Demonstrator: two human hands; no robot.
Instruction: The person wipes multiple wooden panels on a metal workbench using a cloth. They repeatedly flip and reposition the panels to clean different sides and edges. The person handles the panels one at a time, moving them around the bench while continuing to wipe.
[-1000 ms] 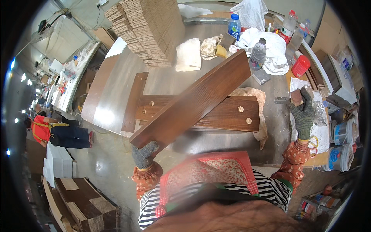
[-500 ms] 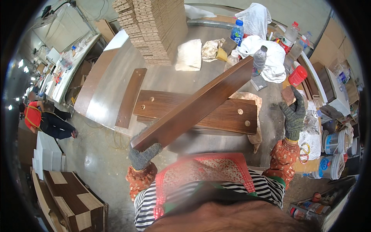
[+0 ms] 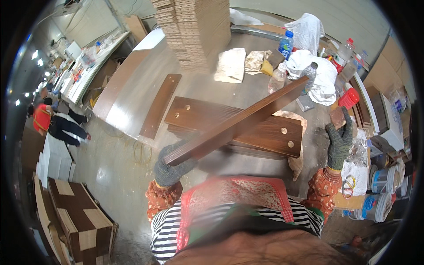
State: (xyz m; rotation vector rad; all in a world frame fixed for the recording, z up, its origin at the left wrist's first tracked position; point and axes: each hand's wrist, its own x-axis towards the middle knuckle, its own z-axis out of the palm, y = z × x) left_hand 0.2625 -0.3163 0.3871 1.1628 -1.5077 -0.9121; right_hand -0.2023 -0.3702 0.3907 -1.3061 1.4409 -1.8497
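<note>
My left hand [image 3: 168,170], in a grey knitted glove, is closed round the near end of a long dark brown wooden board [image 3: 240,120]. That board slants up to the right, narrow edge upward, over several similar boards [image 3: 198,110] with round holes near their ends. At the right, my gloved right hand [image 3: 339,148] grips a small reddish-brown block [image 3: 338,117], apart from the board. Another brown board [image 3: 160,108] lies alone on the worktable [image 3: 128,99], left of the pile. My fingers partly hide the held board's near end.
A tall stack of light-edged panels [image 3: 201,37] stands at the back. Cloths [image 3: 230,65], bottles [image 3: 285,44] and a red-lidded jar [image 3: 349,98] crowd the far right. Buckets [image 3: 377,207] stand lower right. Packed boards [image 3: 81,216] sit lower left. Another person [image 3: 55,123] is at far left.
The held board has turned, showing more of its narrow edge and less of its broad face. My view has shifted slightly. The block stays in my right hand.
</note>
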